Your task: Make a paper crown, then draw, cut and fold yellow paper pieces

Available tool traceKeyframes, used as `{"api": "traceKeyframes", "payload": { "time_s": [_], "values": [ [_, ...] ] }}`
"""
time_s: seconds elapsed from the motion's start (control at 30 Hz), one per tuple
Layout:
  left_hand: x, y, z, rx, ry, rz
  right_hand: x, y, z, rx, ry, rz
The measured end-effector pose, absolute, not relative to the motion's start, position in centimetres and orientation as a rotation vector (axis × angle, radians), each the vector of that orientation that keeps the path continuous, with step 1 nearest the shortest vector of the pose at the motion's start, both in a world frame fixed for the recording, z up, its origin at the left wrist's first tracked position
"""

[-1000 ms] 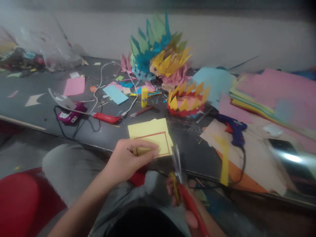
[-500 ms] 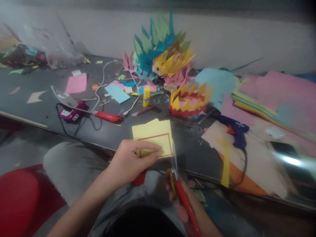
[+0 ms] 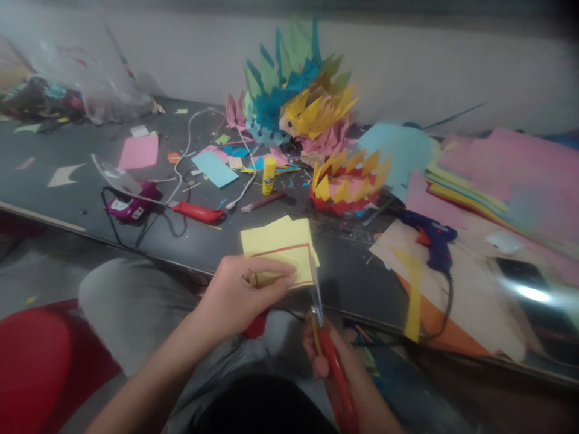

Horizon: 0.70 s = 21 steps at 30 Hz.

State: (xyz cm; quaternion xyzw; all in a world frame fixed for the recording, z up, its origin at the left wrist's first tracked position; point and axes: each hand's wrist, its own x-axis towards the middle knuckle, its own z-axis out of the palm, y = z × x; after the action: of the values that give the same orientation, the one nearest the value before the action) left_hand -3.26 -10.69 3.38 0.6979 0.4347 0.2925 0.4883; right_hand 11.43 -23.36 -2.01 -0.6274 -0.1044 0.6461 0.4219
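Note:
My left hand (image 3: pixel 246 292) pinches a piece of yellow paper (image 3: pixel 275 235) between thumb and fingers, above the table's front edge. A red-brown rectangle outline is drawn on the paper, and my fingers cover part of it. In my right hand (image 3: pixel 323 352) is a pair of scissors (image 3: pixel 335 374) with red and yellow handles. The blades point up at the paper's right edge, just outside the red line. A narrow sliver of yellow paper leans away from the sheet beside the blades.
On the dark table (image 3: pixel 203 244) stand a yellow glue stick (image 3: pixel 268 176) and a red-orange paper crown (image 3: pixel 348 184). Behind rises a spiky paper model (image 3: pixel 294 96). A blue glue gun (image 3: pixel 432 238), paper stack (image 3: pixel 506 175) and phone (image 3: pixel 520 277) lie right; a purple plug adapter (image 3: pixel 131 206) lies left.
The scissor blades have drawn closer together at the paper's right edge, and the handles have closed somewhat. The cut strip there now tilts outward to the right. My left hand has hardly moved.

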Motion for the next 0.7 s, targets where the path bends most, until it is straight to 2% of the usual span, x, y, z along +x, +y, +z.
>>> {"api": "traceKeyframes", "payload": {
  "time_s": [0.13,0.7],
  "values": [
    [-3.3,-10.6,3.3,1.696,1.049,0.717,11.0,-22.8,-2.0,-1.593,-0.069,1.707],
    [-3.4,-10.8,3.7,1.743,1.035,0.68,11.0,-22.6,-3.1,-1.593,-0.155,1.667]
  ]
}}
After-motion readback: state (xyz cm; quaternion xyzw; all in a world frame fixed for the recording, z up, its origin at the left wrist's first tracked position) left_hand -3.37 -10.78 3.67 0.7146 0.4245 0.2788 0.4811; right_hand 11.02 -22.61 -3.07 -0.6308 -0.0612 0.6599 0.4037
